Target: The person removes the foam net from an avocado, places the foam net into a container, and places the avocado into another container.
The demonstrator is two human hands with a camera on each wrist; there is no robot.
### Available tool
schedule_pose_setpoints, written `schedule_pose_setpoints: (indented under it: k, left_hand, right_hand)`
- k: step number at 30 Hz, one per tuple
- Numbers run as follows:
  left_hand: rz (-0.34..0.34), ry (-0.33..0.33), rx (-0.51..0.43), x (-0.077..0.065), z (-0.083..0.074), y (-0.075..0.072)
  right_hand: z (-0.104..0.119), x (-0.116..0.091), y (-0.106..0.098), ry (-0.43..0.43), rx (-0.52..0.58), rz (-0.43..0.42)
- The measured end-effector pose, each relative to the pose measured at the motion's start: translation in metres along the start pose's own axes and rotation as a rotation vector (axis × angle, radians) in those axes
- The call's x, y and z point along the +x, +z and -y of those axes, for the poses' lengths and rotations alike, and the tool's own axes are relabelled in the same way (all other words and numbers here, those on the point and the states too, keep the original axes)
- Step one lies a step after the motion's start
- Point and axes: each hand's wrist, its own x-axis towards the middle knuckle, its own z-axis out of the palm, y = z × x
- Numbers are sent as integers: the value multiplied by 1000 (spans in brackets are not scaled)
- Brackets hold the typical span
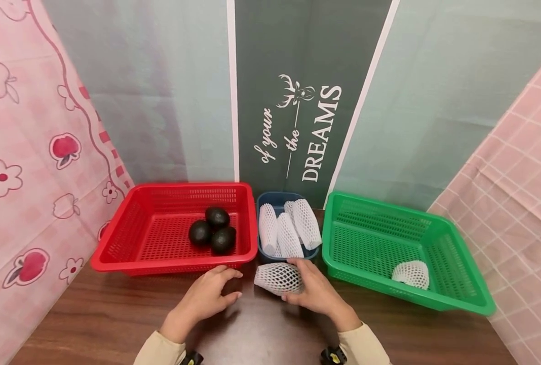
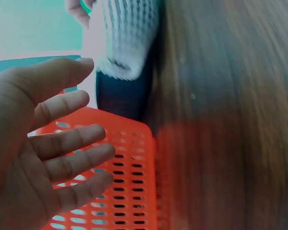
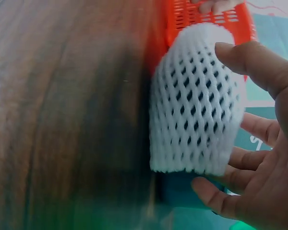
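Note:
A white foam net sleeve [image 1: 277, 279] lies on the table in front of the blue bin, bulging, with something dark showing through its mesh. My right hand [image 1: 313, 289] holds its right end, thumb on the near side and fingers on the far side; in the right wrist view the thumb [image 3: 249, 60] overlaps the mesh. Apart from the sleeve, to its left, my left hand [image 1: 208, 294] hovers before the red basket with fingers spread and nothing in them. Several dark avocados [image 1: 223, 240] sit in the red basket [image 1: 170, 262].
The blue bin [image 1: 277, 196] holds several white foam sleeves [image 1: 290, 235]. At the right stands a green basket [image 1: 371, 284] with one netted piece [image 1: 412, 275] in its near right corner. Brown wooden table [image 1: 270, 339] lies in front; patterned cloths [image 1: 279, 50] hang around.

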Motion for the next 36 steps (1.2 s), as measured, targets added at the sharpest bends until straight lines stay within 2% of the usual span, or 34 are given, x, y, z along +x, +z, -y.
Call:
schedule_pose_setpoints:
  k: [6, 11, 17, 23, 26, 31, 36]
  left_hand:
    - [-21, 24, 9, 1, -10, -5]
    - [-18, 13, 3, 3, -9, -5]
    - [12, 13, -57, 17, -4, 11]
    - [-24, 49, -165, 30, -1, 33]
    - [-29, 26, -209, 33, 2, 40]
    - [28, -28, -273, 36, 5, 44]
    - [14, -48, -266, 40, 2, 47]
  right_hand:
    - [2, -1, -5, -13, -21, -19]
    - [1, 0, -6, -29, -27, -31]
    - [-8, -7, -10, 64, 8, 3]
    - [-18, -9, -9, 60, 9, 24]
    - [-22, -7, -7, 64, 33, 34]
    - [-28, -4, -5, 74, 66, 49]
    - [-29, -2, -6, 65, 67, 49]
